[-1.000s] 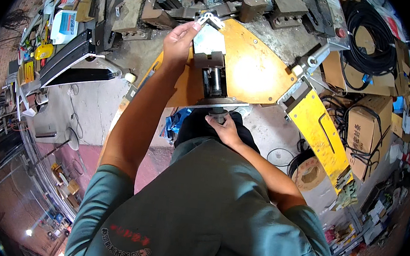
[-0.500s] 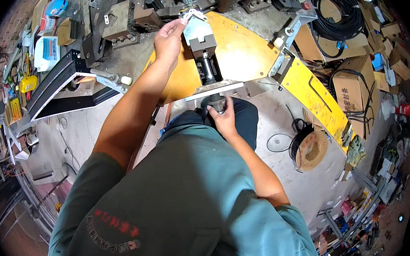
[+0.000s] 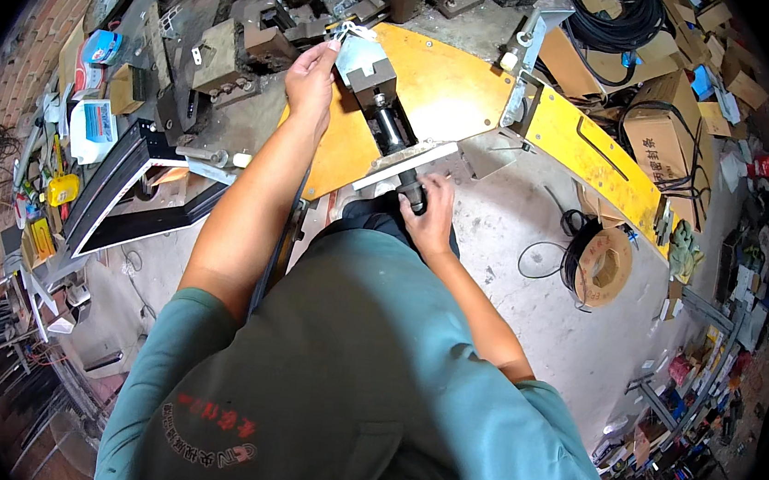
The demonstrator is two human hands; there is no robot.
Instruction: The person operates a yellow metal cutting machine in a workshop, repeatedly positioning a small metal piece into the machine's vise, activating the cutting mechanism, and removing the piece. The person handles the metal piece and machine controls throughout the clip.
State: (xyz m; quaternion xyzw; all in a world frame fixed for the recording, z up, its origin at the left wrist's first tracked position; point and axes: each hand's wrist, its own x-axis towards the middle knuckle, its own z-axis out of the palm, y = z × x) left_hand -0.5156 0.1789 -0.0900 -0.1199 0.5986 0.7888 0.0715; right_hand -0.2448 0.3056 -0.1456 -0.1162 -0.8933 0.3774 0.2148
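Note:
My left hand [image 3: 310, 85] is raised at the far side of the yellow work surface [image 3: 451, 80]. Its thumb and fingertips pinch a small whitish piece [image 3: 356, 31], whose exact kind I cannot make out. This piece lies at the far end of a grey metal block [image 3: 373, 72] with a notched front. A shiny dark screw shaft [image 3: 391, 128] runs from the block toward me in a slot. Closer to my body, my right hand [image 3: 429, 218] wraps round a dark cylindrical knob [image 3: 413, 195] below the pale front bar [image 3: 405, 166].
Metal blocks [image 3: 226, 58] crowd the bench's far side. A long yellow slotted arm [image 3: 597, 149] extends right, beside cartons [image 3: 664, 128] and coiled black hose [image 3: 614, 21]. A cable spool [image 3: 604, 266] lies on the floor. Black curved frames [image 3: 117, 177] stand at left.
The view has shifted slightly. My right hand has changed its grip on the knob, its fingers now higher round its right side. My left hand keeps pinching the whitish piece in about the same place.

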